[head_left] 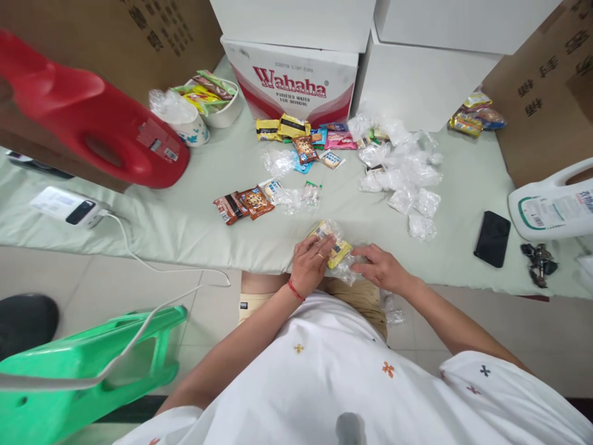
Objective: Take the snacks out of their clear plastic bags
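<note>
Our yellow-and-pale packet point(340, 254), glossy, lies at the near edge of the table point(259, 241), crinkled clear plastic point(346, 272) against it. Our left hand point(309, 264) covers it; our right hand point(377, 267), fingers slightly parted, meets the plastic. Whether either pinches, we cannot tell. We count one red jug point(134, 123), one white jug point(551, 213), one black phone point(492, 239).

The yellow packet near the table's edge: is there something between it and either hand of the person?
Nothing visible blocks the left hand, which lies over part of the yellow packet. Crumpled clear plastic lies at the packet's near edge, beside the right hand; whether it also wraps the packet, I cannot tell.
</note>
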Motion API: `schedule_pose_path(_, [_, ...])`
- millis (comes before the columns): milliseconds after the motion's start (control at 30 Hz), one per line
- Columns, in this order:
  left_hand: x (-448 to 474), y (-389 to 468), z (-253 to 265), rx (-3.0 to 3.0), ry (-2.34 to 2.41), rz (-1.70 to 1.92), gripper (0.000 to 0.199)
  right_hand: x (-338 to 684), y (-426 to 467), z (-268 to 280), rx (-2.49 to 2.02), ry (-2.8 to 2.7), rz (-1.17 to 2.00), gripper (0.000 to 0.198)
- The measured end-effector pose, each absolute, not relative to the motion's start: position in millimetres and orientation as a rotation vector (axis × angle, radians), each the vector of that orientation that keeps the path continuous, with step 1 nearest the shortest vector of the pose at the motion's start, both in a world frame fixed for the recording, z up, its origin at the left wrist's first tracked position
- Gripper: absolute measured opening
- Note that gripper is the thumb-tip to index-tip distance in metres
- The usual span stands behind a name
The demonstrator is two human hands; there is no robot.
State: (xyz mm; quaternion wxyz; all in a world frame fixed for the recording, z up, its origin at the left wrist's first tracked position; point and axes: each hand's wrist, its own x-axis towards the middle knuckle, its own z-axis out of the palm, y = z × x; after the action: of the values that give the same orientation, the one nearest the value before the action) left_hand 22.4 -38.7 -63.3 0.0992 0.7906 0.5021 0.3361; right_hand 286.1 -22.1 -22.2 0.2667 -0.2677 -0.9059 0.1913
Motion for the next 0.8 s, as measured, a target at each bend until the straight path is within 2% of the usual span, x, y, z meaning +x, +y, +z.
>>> schedule_pose_path(100, [24, -40, -61, 2.318, 1.525, 1.014, 0.039, 272, -12, -13, -0.681, -2.304, 0.677, 0.021])
schedule_pose_path(300, [22, -37, -58, 2.267, 1.439, 0.982, 0.044, 229, 20, -16, -1.155, -1.862, 0.983, 0.021])
schedule_pose_path(433, [22, -37, -59, 2.152, 1.324, 1.103, 0.048, 206, 28, -30, -1.307, -1.771, 0.996, 0.018])
schedule_pose_path(567, [39, -41, -66, 2.021, 1.457, 1.345, 0.059, 198, 21, -31, -1.400, -1.863, 0.842, 0.018])
schedule_pose_path(800, [46, -38, -64, 1.933, 1.674, 1.435, 0.029, 197, 10, -33, -1.511, -1.847, 0.858, 0.016])
